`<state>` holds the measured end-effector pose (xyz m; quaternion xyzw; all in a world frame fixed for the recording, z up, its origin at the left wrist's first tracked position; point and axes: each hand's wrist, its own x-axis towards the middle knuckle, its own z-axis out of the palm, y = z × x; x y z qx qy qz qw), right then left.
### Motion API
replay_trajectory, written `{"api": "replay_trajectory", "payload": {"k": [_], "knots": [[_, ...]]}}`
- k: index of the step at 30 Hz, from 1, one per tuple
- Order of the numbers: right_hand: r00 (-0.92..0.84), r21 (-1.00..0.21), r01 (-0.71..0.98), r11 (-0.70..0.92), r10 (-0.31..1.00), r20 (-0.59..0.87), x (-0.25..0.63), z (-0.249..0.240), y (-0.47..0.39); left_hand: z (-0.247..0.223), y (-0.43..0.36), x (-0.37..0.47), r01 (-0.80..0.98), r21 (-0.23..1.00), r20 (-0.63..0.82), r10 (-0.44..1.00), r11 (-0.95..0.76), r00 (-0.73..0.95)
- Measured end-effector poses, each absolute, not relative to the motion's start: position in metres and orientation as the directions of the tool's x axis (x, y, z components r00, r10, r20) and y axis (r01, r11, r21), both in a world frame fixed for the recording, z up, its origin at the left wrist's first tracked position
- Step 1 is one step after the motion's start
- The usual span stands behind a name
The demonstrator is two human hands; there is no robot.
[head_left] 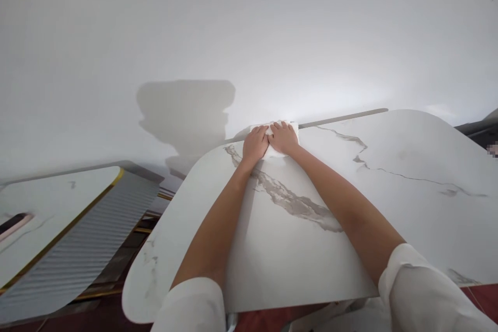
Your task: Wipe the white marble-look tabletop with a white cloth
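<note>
A folded white cloth (273,152) lies at the far edge of a white marble-patterned table (295,259), close to the wall. My left hand (256,145) presses on its left part, with the fingers bent over it. Right beside it, my right hand (284,138) bears down on the cloth's right part, fingers pointing toward the wall. The two hands touch or nearly touch. Both arms reach straight forward over the tabletop. Much of the cloth is hidden under the hands.
A pale wall (249,36) rises behind the table. At the left stands a low cabinet (89,233) with ribbed grey sides and gold trim, with a phone-like dark object (13,223) on top. At the far right is a dark item (480,132). Reddish floor shows below.
</note>
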<state>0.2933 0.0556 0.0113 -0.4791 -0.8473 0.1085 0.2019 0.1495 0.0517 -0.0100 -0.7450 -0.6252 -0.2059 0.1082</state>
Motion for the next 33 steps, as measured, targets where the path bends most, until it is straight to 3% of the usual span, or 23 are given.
{"api": "replay_trajectory", "payload": {"k": [10,20,33], "knots": [[-0.398,-0.367,0.813,0.453,0.891,0.219,0.335,0.009,0.067,-0.007,0.056,0.201,0.978,0.081,0.408,0.902,-0.194,0.145],[-0.37,-0.267,0.873,0.408,0.911,0.184,0.35,0.015,0.019,-0.012,0.029,0.207,0.938,0.064,0.451,0.849,-0.34,0.276],[-0.409,-0.233,0.862,0.45,0.89,0.202,0.336,0.015,-0.082,-0.013,-0.07,0.185,0.92,0.009,0.441,0.827,-0.392,0.348]]}}
